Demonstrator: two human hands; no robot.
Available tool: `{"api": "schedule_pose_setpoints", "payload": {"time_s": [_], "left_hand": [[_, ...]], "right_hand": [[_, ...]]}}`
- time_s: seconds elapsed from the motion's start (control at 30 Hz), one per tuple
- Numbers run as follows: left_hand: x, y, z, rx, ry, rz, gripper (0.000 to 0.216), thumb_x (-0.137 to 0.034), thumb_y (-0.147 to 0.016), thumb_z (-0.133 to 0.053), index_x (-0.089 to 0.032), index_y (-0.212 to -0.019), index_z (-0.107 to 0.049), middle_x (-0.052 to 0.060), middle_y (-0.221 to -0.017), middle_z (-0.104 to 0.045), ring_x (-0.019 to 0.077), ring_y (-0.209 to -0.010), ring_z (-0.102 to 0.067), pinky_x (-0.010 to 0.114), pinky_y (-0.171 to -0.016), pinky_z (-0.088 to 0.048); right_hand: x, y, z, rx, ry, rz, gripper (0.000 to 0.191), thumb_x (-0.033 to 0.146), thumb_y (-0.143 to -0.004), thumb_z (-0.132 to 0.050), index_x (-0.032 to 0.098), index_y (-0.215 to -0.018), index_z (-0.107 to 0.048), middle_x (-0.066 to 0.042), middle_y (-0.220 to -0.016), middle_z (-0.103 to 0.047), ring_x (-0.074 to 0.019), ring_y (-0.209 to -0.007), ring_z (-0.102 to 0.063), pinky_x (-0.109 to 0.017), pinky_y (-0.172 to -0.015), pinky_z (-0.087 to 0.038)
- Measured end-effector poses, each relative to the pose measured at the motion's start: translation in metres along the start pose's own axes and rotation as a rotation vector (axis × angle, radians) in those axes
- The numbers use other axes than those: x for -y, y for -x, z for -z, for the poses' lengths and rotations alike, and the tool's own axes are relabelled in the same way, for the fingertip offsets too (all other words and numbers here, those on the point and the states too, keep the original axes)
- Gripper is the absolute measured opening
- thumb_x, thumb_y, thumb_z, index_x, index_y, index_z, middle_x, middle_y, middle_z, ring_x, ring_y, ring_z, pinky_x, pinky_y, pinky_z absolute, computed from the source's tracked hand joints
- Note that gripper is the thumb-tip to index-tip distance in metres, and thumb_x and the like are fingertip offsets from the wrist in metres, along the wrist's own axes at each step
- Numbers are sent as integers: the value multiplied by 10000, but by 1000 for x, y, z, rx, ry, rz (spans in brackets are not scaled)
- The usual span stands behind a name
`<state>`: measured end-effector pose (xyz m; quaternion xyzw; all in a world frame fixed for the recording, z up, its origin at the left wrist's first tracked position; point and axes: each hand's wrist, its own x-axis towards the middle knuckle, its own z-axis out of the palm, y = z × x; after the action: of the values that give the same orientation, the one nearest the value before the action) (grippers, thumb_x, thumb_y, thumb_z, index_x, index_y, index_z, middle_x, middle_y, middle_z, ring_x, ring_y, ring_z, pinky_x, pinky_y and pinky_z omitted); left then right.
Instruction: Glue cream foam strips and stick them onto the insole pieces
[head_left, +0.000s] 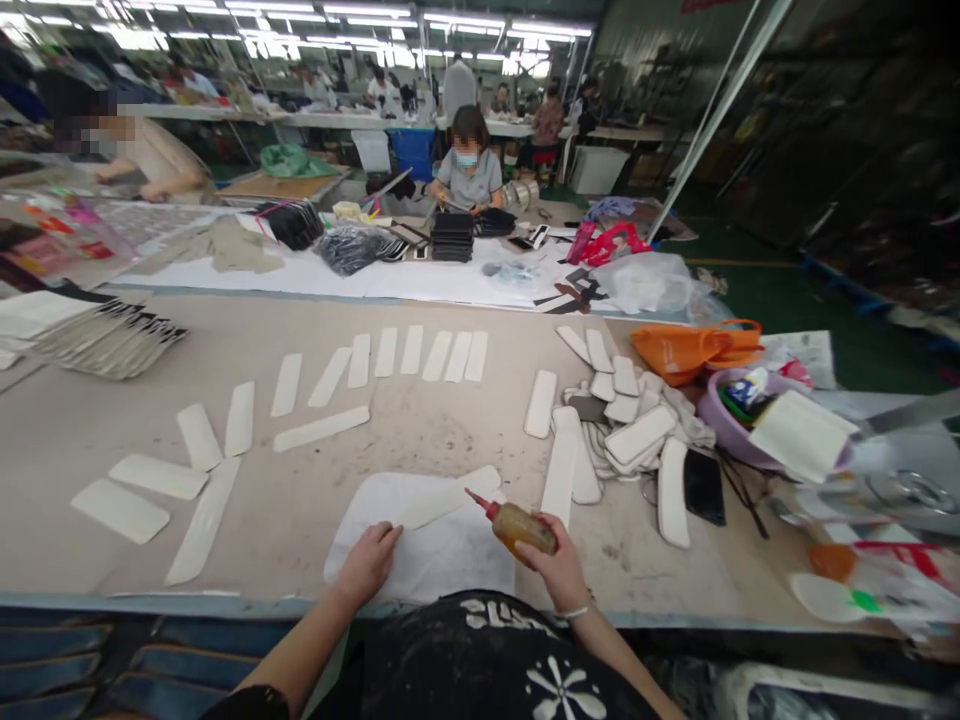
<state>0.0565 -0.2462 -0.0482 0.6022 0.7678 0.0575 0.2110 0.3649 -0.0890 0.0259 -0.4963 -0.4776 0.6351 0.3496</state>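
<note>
A squeeze bottle (517, 530) with a red pointed nozzle and amber-brown contents is gripped in my right hand (561, 568). Its tip points left, close above a pale cream strip (450, 500) with a rounded end. That strip lies on a white sheet (367, 510) in front of me. At the strip's near-left end, my left hand (371, 562) has its fingers closed together on the edge. Similar cream strips (285, 385) lie spread in an arc to the left. On the right rests a heap of padded white pieces (637, 440).
Stacked pale pieces (120, 340) sit at the far left. To the right stand an orange bag (694, 350), a purple basin (720, 415) and a black flat piece (705, 488). A co-worker (471, 175) sits across the table behind black stacks (452, 238); another person is at far left.
</note>
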Motion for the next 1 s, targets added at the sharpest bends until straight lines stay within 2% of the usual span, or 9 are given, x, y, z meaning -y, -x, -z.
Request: {"api": "schedule_pose_setpoints", "payload": {"time_s": [0.1, 0.23, 0.33, 0.57, 0.67, 0.77, 1.0], "left_hand": [[0, -1, -2, 10, 10, -20, 422, -174, -850, -347, -191, -1248, -485, 104, -1182, -516, 207, -1093, -449, 335, -1009, -347], [-5, -10, 2, 61, -10, -50, 465, -135, -836, -353, -210, -1283, -457, 96, -1176, -505, 207, -1062, -440, 343, -1001, -341], [-4, -12, 4, 79, -35, -76, 473, -121, -830, -351, -190, -1286, -458, 108, -1181, -492, 216, -1047, -427, 341, -984, -344], [3, -7, 2, 74, -80, -132, 476, -112, -832, -335, -165, -1290, -452, 120, -1215, -465, 230, -1045, -404, 358, -967, -353], [4, -9, 3, 80, -98, -153, 472, -119, -831, -347, -159, -1288, -455, 126, -1215, -460, 232, -1042, -405, 358, -963, -357], [5, -11, 3, 88, -110, -171, 471, -119, -822, -367, -163, -1279, -467, 125, -1206, -464, 231, -1034, -413, 354, -960, -360], [6, -13, 3, 94, -137, -174, 492, -91, -810, -352, -162, -1283, -467, 129, -1214, -467, 230, -1041, -423, 353, -967, -357]], "right_hand": [[-14, -11, -33, 28, 121, 115, 533, 306, -493, -807, 166, -958, -588, -66, -1002, -633, -248, -904, -591, -410, -834, -483], [-32, -21, -64, 85, 407, 321, 478, 279, -514, -795, 180, -949, -625, -48, -932, -618, -244, -910, -559, -407, -852, -454], [-37, -23, -80, 154, 522, 400, 446, 239, -544, -772, 187, -964, -630, -51, -929, -603, -240, -903, -548, -388, -829, -455], [-41, -21, -102, 255, 621, 490, 394, 157, -616, -704, 192, -996, -607, -50, -918, -545, -213, -874, -533, -362, -792, -480], [-43, -19, -103, 258, 652, 507, 386, 140, -637, -690, 185, -1010, -601, -57, -919, -531, -209, -866, -529, -353, -779, -486], [-46, -21, -94, 194, 675, 516, 370, 134, -657, -665, 193, -1015, -596, -62, -933, -530, -214, -882, -528, -361, -791, -486], [-48, -42, -45, -48, 777, 509, 343, 228, -675, -653, 192, -1011, -595, -53, -908, -546, -219, -881, -535, -387, -817, -482]]}}
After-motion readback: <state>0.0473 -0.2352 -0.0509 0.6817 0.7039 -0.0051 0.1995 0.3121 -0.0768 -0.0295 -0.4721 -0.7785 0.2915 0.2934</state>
